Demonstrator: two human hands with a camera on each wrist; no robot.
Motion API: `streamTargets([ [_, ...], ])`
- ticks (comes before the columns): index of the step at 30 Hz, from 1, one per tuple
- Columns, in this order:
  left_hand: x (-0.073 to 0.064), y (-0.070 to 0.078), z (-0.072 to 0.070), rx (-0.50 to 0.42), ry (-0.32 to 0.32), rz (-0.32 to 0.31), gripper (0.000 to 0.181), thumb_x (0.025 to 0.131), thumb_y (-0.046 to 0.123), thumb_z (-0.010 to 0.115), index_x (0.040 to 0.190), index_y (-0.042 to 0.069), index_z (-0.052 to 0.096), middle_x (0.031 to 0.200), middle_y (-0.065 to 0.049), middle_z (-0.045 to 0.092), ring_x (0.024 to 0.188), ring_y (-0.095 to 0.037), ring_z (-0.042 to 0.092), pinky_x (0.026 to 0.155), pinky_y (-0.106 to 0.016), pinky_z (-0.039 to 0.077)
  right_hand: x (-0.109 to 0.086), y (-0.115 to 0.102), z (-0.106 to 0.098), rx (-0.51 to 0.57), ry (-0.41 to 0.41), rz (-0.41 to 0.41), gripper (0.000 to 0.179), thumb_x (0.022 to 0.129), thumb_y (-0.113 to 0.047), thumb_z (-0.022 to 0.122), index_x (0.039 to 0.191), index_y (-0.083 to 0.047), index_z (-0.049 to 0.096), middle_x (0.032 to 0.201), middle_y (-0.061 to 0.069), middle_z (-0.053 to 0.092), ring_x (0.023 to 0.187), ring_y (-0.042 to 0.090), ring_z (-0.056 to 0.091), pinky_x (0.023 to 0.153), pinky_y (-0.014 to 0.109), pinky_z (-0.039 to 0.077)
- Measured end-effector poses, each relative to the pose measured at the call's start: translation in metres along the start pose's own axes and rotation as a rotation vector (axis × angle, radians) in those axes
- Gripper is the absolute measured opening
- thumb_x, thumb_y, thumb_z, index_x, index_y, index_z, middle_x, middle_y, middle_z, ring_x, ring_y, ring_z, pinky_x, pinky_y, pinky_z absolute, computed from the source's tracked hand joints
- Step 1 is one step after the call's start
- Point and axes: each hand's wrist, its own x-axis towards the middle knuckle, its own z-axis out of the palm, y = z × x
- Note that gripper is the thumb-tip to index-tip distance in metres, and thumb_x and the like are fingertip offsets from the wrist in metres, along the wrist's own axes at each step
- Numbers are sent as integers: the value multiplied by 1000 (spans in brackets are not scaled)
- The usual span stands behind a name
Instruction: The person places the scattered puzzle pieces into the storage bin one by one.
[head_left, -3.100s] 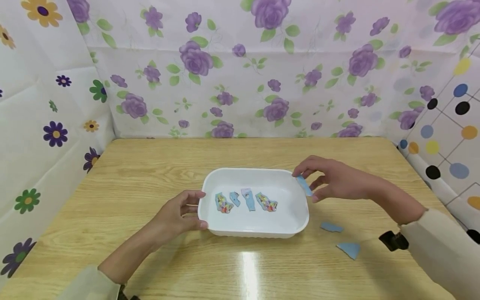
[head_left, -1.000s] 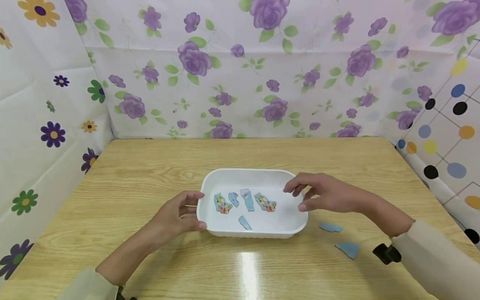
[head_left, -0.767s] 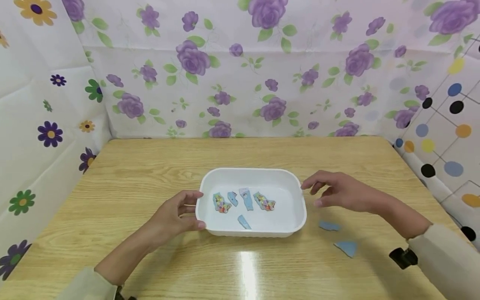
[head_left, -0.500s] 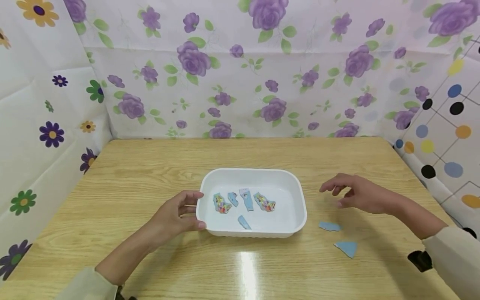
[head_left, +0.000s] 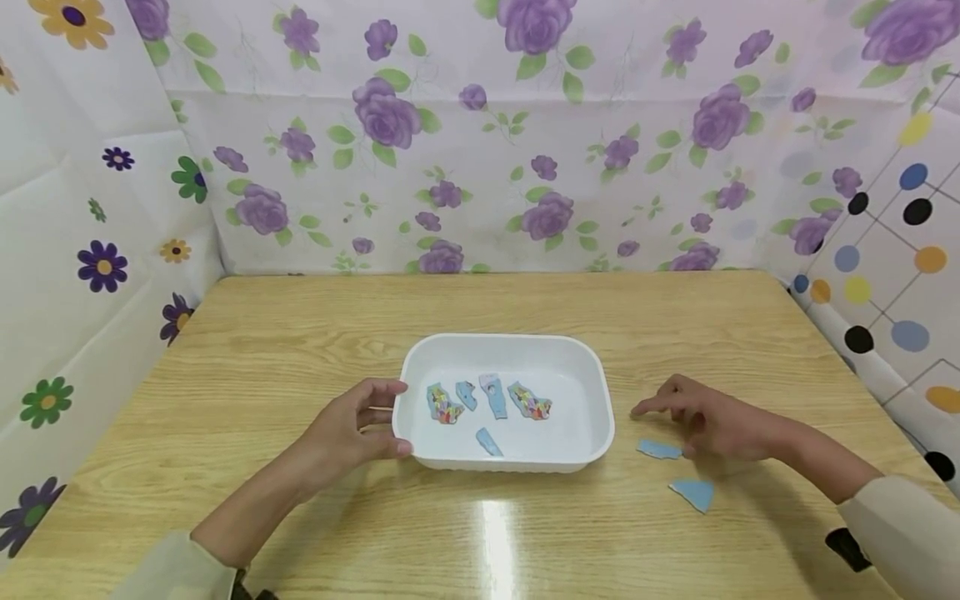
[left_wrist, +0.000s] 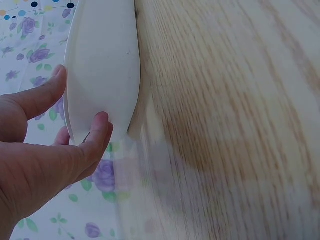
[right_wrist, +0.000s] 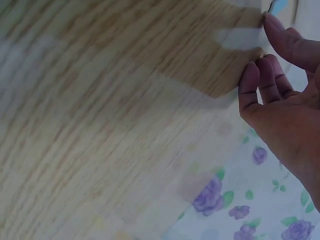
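My left hand (head_left: 360, 429) holds the left end of a white plastic tray (head_left: 577, 342), fingers and thumb spread along its rim. The left wrist view has the fingertips against the tray's outer wall (left_wrist: 102, 50). Inside the tray lie several thin, irregular pieces: two multicoloured ones (head_left: 445, 404), a blue piece with a pale top (head_left: 495, 397), and plain blue slivers (head_left: 488, 442). To the right of the tray, my right hand (head_left: 716, 421) is low over a narrow blue piece (head_left: 660, 450), thumb tip at its right end, index finger stretched beyond its left end.
A triangular blue piece (head_left: 696, 494) lies on the wooden table (head_left: 315, 333) in front of the right hand. Flower-printed sheets (head_left: 480, 167) stand behind and at the left; a dotted sheet (head_left: 900, 275) is at the right. Both sleeves (head_left: 900, 521) are beige.
The right hand brought a blue piece into the tray and let it go there. It then moved out to the right and down to the narrow blue piece. The left hand stayed.
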Motion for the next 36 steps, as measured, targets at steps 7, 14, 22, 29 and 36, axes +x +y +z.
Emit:
streamTargets([
  [7,-1,0,-1,5,-2,2,72,78,12,81,138,5,41,134,-17,46,122,-32,51,88,-33,55,-1,6,4,-71,-13,-91,65,76,-2,76,136,-17,56,110,7,41,85,18,32,62,33,33],
  [14,-1,1,-1,0,-8,-1,74,78,13,81,139,5,40,135,-17,45,122,-32,51,88,-34,55,0,9,6,-47,-33,-148,53,79,-2,74,128,-19,63,116,3,40,96,13,33,69,29,35],
  [22,-2,0,-1,2,-7,4,76,77,14,82,139,4,39,135,-18,45,123,-33,50,89,-34,55,-2,12,7,-8,7,-138,45,76,-4,75,118,-20,70,112,2,42,100,9,34,75,24,36],
  [29,-2,1,-2,1,-2,11,76,77,15,82,139,4,39,136,-18,45,123,-33,50,88,-33,55,-5,21,8,-3,124,-137,44,74,-15,79,117,-16,71,100,2,41,82,14,34,61,31,33],
  [36,-2,1,-1,-14,-7,11,76,77,13,82,139,3,39,136,-20,44,123,-35,49,87,-32,55,-8,27,4,-30,88,-218,52,72,-12,79,123,-14,67,97,1,38,75,14,33,56,30,33],
])
